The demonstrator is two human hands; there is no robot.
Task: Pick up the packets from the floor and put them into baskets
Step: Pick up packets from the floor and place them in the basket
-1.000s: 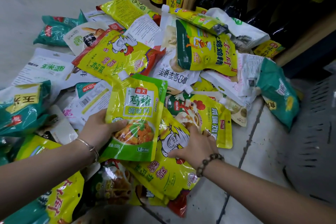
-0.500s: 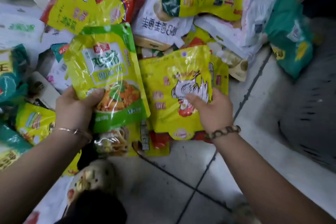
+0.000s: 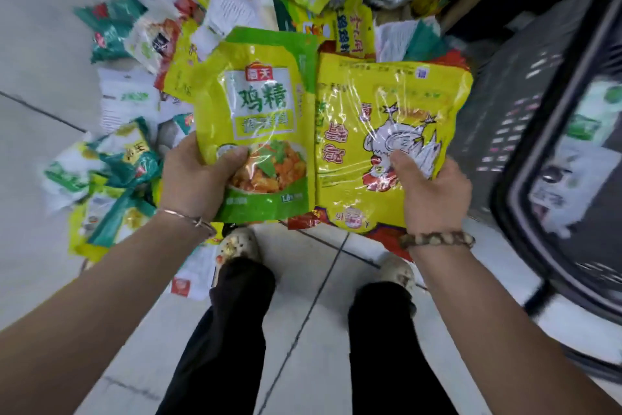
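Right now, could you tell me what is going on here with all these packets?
A person is standing over a heap of packets on the tiled floor. Their left hand grips a green-and-yellow packet, and their right hand grips a yellow packet with a chicken drawing, both held clear of the floor. A dark basket stands to their right; neither packet is in it yet.

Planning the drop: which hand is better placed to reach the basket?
Probably right: the right hand, gripping the yellow plastic chicken-print packet, is beside the dark slotted basket; the left hand, holding the green-yellow pouch, is farther.
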